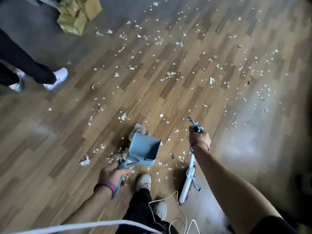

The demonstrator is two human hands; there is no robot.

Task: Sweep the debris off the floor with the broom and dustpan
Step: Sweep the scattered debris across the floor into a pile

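White paper scraps (170,73) lie scattered over the wooden floor (50,149), with a denser heap (118,156) just left of the dustpan. My left hand (112,173) grips the handle of the light-blue dustpan (144,149), which hangs above the floor in front of my feet. My right hand (199,137) grips the top end of the broom handle (190,173). The white and blue handle runs down toward me. The broom's bristle end is not clearly visible.
Another person's legs and white shoes (55,78) stand at the left. Green and brown cardboard boxes (76,16) sit at the far left. My own shoes (143,182) are just behind the dustpan, and a white cord (168,198) trails near my right foot.
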